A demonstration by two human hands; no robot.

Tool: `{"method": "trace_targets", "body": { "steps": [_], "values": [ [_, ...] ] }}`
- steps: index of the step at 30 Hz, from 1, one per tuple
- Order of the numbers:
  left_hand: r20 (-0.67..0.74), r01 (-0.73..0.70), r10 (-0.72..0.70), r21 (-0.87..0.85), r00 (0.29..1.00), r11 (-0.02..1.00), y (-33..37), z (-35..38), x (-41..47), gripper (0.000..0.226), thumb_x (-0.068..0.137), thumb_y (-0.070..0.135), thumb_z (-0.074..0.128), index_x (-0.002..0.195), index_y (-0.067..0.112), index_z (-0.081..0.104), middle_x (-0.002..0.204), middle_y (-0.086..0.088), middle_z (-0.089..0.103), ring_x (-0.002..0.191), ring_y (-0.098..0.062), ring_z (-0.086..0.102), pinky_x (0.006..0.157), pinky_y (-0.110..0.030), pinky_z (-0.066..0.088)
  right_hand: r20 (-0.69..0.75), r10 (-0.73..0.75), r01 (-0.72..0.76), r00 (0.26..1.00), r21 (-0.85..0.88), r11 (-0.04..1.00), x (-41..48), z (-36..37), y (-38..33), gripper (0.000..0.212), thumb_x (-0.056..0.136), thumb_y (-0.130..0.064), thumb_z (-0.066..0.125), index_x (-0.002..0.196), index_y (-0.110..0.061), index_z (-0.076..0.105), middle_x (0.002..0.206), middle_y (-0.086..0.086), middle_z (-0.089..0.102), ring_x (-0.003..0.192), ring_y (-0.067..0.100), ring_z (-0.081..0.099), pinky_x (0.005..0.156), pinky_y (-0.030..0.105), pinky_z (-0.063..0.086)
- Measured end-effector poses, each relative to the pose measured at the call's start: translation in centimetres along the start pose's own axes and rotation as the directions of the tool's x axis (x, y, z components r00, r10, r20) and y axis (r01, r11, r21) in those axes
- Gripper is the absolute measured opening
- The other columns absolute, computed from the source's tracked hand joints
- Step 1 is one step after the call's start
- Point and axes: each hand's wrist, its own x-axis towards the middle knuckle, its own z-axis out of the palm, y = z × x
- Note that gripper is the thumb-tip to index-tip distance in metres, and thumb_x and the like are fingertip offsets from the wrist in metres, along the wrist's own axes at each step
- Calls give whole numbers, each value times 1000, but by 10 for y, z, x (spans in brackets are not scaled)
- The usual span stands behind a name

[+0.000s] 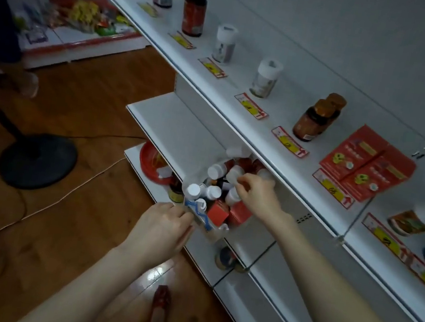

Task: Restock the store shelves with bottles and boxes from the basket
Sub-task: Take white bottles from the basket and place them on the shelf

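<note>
Left hand (166,225) is gripping the clear, blue-handled plastic basket (210,231) while right hand (258,195) is pinching a small white-capped bottle (233,175), possibly tipping the tightly packed neighbouring bottles (212,192).

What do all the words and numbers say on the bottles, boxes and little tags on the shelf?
No text here can be read for sure.
Red and yellow price tags along the white shelf: dark handwritten marks, too blurred.
Red cardboard boxes: print too small.
Brown bottles: labels blurred.
White-capped bottles in the clear basket: labels hidden or blurred.
</note>
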Motion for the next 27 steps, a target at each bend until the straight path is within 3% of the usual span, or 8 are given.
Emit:
{"method": "trace_targets", "body": {
  "steps": [7,10,12,15,19,27],
  "values": [
    [91,-82,83,-19,992,996,-65,30,37,29,76,25,41,55,14,59,50,-1,52,42,-20,50,43,-22,38,45,181,-181,982,-20,983,45,18,11,21,89,-17,52,98,-1,61,97,19,66,93,33,61,77,40,49],
    [121,-166,170,-38,978,985,-90,43,60,18,66,19,68,54,13,57,49,-2,51,41,-20,49,41,-21,37,34,265,-264,964,-22,964,58,24,11,21,89,-17,52,96,1,61,96,18,64,90,31,59,72,34,46],
    [155,-216,221,-44,963,975,-106,56,75,24,54,15,81,54,12,57,49,-4,52,41,-21,50,40,-22,38,23,319,-319,947,-17,948,65,33,11,19,89,-17,53,99,-2,60,98,17,61,93,30,58,68,28,38],
    [194,-300,306,-60,932,952,-128,85,93,29,48,14,85,58,10,59,51,-7,53,41,-25,51,37,-23,38,-14,395,-395,919,-11,919,67,56,14,15,88,-18,55,99,-9,58,104,18,60,100,32,56,69,28,35],
    [263,-382,383,-58,885,922,-143,127,108,31,42,15,87,59,8,62,53,-8,55,41,-25,52,38,-21,37,27,513,-513,858,-31,858,63,94,24,34,90,-20,54,117,0,55,115,22,57,106,33,54,79,32,42],
    [232,-409,386,60,893,910,-142,209,171,63,36,13,88,94,2,68,87,-23,64,61,-33,61,43,-29,47,-29,535,-535,845,-89,840,102,128,60,48,90,-18,53,134,-5,39,124,21,46,112,33,45,87,38,42]
  ]
}}
